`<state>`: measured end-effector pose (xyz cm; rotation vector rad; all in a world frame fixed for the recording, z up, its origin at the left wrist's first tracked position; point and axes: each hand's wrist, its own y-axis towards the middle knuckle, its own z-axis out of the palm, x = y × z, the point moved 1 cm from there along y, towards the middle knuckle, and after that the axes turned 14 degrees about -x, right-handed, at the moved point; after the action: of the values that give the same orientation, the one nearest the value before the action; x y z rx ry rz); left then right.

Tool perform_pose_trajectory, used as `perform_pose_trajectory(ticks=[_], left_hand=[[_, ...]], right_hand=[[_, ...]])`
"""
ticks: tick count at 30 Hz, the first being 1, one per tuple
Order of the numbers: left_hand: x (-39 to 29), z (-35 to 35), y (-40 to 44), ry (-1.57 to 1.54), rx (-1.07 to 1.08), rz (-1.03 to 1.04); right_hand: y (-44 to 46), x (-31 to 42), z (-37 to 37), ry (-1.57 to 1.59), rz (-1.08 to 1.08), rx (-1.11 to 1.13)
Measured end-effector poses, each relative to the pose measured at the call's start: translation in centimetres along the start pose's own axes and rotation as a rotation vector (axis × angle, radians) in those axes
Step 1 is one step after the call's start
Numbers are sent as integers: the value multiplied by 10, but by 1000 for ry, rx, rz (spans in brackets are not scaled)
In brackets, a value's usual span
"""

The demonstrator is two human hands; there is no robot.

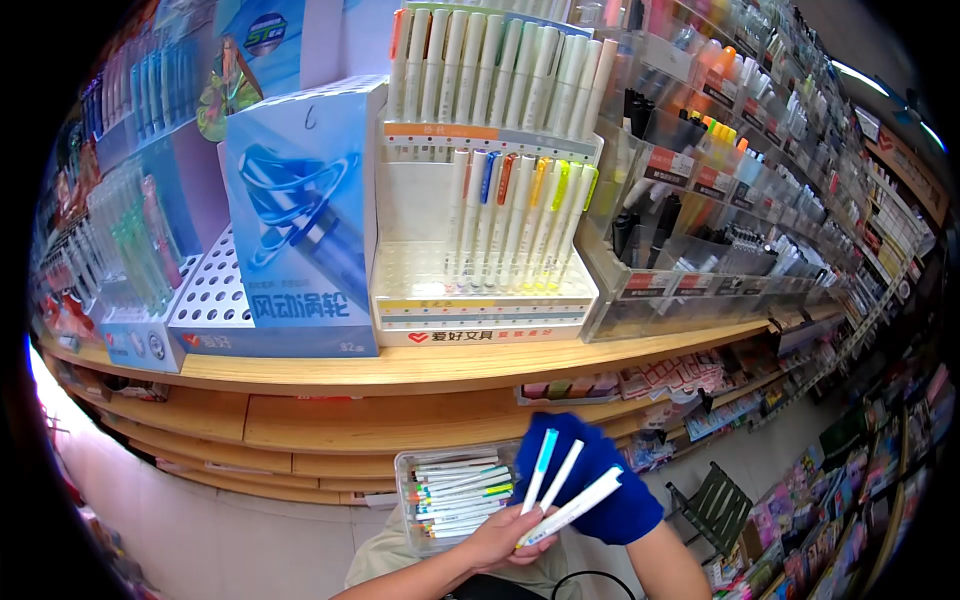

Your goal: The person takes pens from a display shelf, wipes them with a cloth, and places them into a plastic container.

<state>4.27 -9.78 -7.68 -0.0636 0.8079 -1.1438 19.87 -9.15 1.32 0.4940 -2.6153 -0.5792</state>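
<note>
The left hand (510, 537) is closed around slim white pens (575, 506), fanned upward, one blue-tipped, beside the near right corner of a clear, rigid plastic box (403, 500) (more pens lie stacked crosswise in it). Soft blue fabric (628, 510) covers the right hand (590, 475), so its opening and hold cannot be told. Beyond, a glossy card display (413, 225) of upright pens stands along the wood-grained shelf's (440, 366) front edge.
</note>
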Motion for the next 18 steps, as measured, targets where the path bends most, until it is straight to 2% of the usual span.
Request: perform_pose_trajectory(ticks=[1,2,3,5,7,8,11,13,14,16,17,18], left_hand=[[4,0,2,-32,42,-54],[11,-1,6,-56,199,-67],[18,1,5,-119,258,-114],[18,1,4,-186,232,-154],[9,1,1,-153,249,-121],[5,1,0,-135,259,-104],[13,-4,3,-104,323,-146],[20,-5,-3,-53,342,-159],[20,-6,-4,-51,343,-165],[20,-9,-7,-58,351,-162],[19,-10,-6,-63,359,-153],[17,-11,-5,-65,369,-142]], right_hand=[[2,3,2,85,24,79],[3,7,3,167,55,158],[2,0,11,625,265,105],[3,0,14,775,301,-63],[8,9,8,155,-48,-260],[11,12,10,-18,30,-276],[16,-11,4,108,22,-530],[17,-25,-8,15,254,-482],[11,-31,-7,318,488,-548],[10,-33,-12,355,505,-600],[16,-30,-21,88,286,-588],[18,-25,-29,-58,170,-528]])
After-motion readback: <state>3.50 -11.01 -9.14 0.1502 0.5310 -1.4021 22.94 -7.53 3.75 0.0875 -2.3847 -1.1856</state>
